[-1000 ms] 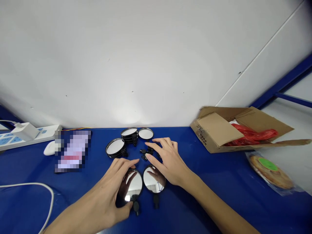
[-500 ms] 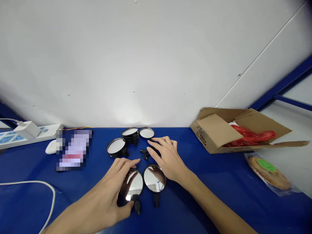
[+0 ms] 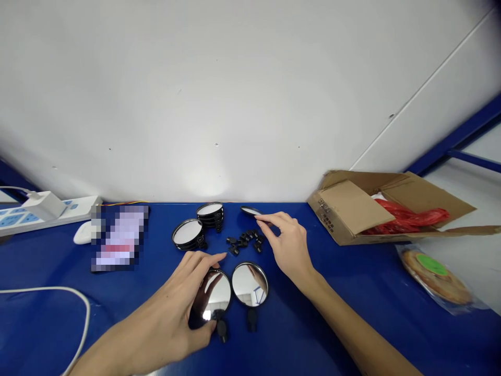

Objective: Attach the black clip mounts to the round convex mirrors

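Observation:
My left hand (image 3: 183, 305) is closed around the left edge of a round mirror (image 3: 217, 297) with a black rim and a black clamp, near the front of the table. Touching its right side lies a second round mirror (image 3: 249, 284), its black clamp toward me. Between thumb and fingertips, my right hand (image 3: 287, 240) pinches a third round mirror (image 3: 249, 210), tilted so its face looks thin. Several small black clamp pieces (image 3: 245, 240) lie left of that hand. Behind my left hand are two stacks of mirrors, a front stack (image 3: 188, 233) and a back stack (image 3: 210, 211).
On the right stands an open cardboard box (image 3: 348, 209) with a red plastic bag (image 3: 407, 215), and a wrapped round item (image 3: 436, 277) lies before it. At left are a blurred phone (image 3: 121, 237), a white case (image 3: 83, 233), a power strip (image 3: 84, 205) and a white cable (image 3: 84, 313).
My right hand has taken hold of the back mirror, tilting it and moving it right. More black clamp pieces now show. My left hand stays on its mirror.

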A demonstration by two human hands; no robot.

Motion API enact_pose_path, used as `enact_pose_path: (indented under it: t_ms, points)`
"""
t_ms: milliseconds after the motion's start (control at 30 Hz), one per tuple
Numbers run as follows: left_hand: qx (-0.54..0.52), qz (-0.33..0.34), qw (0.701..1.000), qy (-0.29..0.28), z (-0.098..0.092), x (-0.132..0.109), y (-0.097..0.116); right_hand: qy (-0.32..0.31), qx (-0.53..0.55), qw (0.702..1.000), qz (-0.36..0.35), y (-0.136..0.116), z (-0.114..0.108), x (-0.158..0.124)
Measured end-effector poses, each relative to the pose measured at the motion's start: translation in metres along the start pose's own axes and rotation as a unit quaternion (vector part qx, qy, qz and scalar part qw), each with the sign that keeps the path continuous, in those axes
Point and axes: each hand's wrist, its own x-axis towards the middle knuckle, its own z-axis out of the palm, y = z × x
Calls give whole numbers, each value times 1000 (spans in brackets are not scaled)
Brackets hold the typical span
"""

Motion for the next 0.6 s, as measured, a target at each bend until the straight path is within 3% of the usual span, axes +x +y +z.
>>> enact_pose_path:
  t_ms: [233, 433, 600]
  points:
    - [26, 3, 1000, 2, -2, -3, 3, 51, 61, 996, 38, 1, -2, 0]
    - [30, 52, 995, 74, 0, -3, 7, 113, 101, 987, 60, 1, -13, 3]
    - [12, 47, 991, 122, -2, -6, 9, 141, 147, 977, 61, -2, -17, 3]
